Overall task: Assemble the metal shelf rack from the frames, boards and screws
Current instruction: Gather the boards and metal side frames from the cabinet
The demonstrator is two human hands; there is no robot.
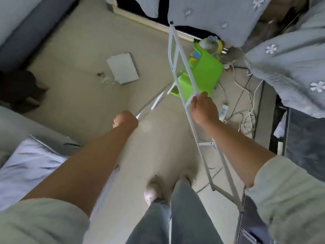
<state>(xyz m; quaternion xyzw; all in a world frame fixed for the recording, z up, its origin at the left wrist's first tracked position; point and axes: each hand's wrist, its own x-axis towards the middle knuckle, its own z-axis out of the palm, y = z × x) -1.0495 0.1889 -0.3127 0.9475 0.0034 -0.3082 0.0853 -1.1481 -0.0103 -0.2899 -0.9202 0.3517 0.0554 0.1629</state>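
Status, early: my right hand (204,110) grips one white frame (177,55); left hand (125,120) fists a blurred second frame (154,103); boards (122,67) unfitted on floor (79,55).

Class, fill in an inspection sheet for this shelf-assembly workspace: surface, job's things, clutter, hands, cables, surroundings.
Surface: pale floor, partly blurred.
Job's things: white metal frame held tilted; second white piece, blurred; white board flat on floor; small hardware beside it.
Clutter: green plastic toy, small fan.
Hands: left hand grips the blurred piece; right hand grips the frame.
Cables: white and dark cords, power strip.
Surroundings: snowflake-patterned bedding.
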